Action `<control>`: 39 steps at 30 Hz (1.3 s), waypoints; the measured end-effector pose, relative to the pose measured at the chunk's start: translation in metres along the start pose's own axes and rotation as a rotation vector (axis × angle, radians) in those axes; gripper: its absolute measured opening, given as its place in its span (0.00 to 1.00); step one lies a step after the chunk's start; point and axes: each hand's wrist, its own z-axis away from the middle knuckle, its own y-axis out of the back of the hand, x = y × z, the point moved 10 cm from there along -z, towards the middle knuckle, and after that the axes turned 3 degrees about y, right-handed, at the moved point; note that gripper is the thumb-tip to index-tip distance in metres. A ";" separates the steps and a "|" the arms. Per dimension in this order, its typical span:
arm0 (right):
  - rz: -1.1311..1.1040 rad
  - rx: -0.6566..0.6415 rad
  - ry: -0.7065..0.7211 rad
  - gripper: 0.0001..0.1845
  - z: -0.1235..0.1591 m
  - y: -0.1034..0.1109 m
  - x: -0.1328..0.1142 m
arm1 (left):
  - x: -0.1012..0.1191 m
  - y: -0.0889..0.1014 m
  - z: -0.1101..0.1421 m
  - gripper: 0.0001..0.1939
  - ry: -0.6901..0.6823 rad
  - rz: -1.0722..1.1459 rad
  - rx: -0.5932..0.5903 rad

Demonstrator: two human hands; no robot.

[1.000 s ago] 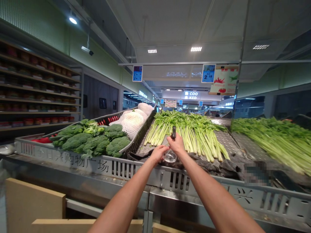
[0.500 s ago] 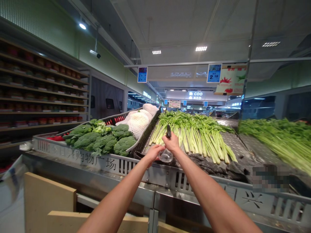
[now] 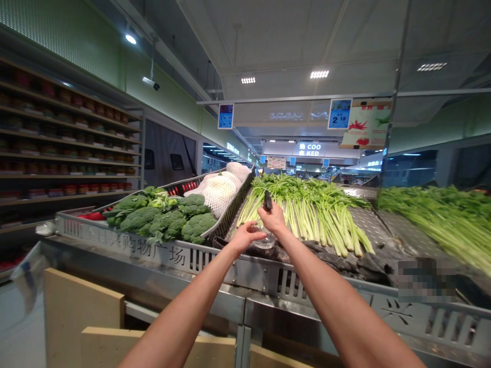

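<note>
My right hand (image 3: pixel 273 217) is wrapped round the neck of a clear spray bottle (image 3: pixel 265 241), whose black spray head (image 3: pixel 267 199) sticks up above the fist. The bottle's round transparent base shows below, over the tray's front edge. My left hand (image 3: pixel 247 238) is close on the bottle's left side, thumb and fingers parted; whether it touches the bottle I cannot tell. Just beyond both hands, bunches of celery (image 3: pixel 307 214) lie side by side on a dark dimpled surface, leaves toward the back.
Broccoli (image 3: pixel 164 222) and vegetables in white foam nets (image 3: pixel 220 189) fill a crate at the left. A dark crumpled cloth (image 3: pixel 356 268) runs behind the grey slotted front rail (image 3: pixel 261 276). A mirror at the right reflects the celery. Wooden boards (image 3: pixel 84 306) lean below.
The view swung a little left. The bottle tilted and shifted slightly as my right hand kept its grip. My left hand's thumb and fingers parted beside the bottle.
</note>
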 end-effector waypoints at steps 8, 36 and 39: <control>0.042 0.059 -0.030 0.10 0.003 0.023 0.009 | 0.005 -0.021 -0.002 0.32 -0.065 -0.034 -0.016; 0.233 0.112 0.012 0.09 0.001 0.101 0.027 | 0.005 -0.105 -0.014 0.33 -0.140 -0.060 -0.051; 0.253 0.097 -0.019 0.09 0.000 0.104 0.034 | 0.001 -0.112 -0.017 0.33 -0.109 -0.064 -0.063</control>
